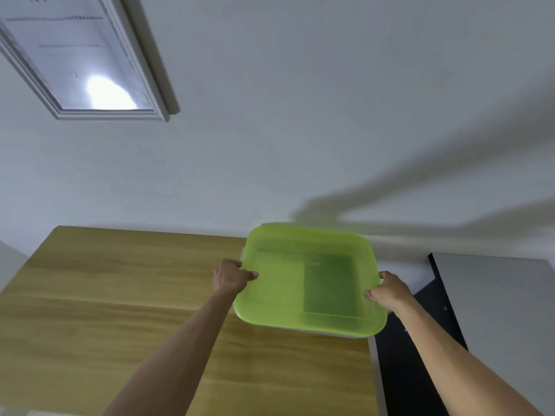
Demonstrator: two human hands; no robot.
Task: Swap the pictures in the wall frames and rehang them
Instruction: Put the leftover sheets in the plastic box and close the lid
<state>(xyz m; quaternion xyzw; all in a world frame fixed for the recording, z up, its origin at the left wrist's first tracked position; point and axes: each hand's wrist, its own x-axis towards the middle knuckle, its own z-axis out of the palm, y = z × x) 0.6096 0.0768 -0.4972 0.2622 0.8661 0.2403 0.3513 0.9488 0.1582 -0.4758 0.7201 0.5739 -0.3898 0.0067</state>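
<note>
A square box with a translucent green lid [282, 283] sits at the far right corner of the wooden table [105, 295]. A darker rectangular shape shows through the lid. My left hand [229, 276] grips the box's left edge, thumb on the lid. My right hand [390, 291] grips its right edge. A silver-white picture frame [90, 55] hangs on the wall at the upper left, its glass showing a faint printed page and a bright light glare.
The pale wall [300, 115] rises right behind the table. A black and grey cabinet or panel [480, 295] stands to the right of the table, with a narrow gap between them. My arms cast shadows on the wall.
</note>
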